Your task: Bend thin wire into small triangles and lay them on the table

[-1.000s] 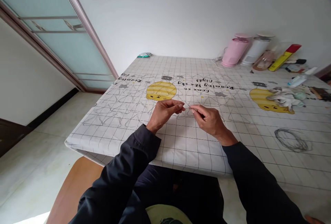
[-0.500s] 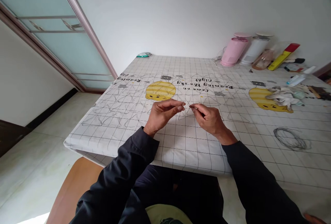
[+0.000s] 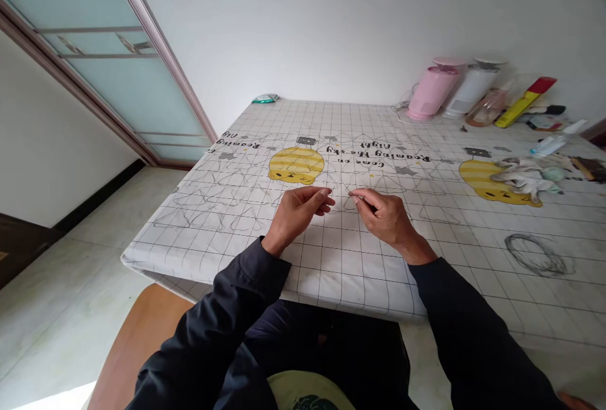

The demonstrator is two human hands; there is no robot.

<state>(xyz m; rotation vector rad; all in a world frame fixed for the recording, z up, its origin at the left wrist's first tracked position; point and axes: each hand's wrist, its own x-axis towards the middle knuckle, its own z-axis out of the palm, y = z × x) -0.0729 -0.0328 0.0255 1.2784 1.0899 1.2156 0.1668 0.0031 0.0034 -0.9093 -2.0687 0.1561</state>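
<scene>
The wire (image 3: 346, 187) is grey and hair-thin, a slight slanting line at the right hand's (image 3: 386, 217) fingertips, above the middle of the worktop (image 3: 362, 280); its full shape is too fine to make out. More wires (image 3: 246, 219), bent into loose, pointed loops, lie scattered across the left and middle, and a round coil (image 3: 534, 254) of dark strands lies at the near right. The cloth (image 3: 312, 265) beneath is white with a black grid, softly creased along the near edge, printed with yellow bear balloons. A crumpled rag (image 3: 525, 177) lies at the right. The right hand pinches the wire between thumb and forefinger. The left hand (image 3: 298, 211) brings thumb and forefinger close together, other fingers curled; whether it grips any wire I cannot tell.
</scene>
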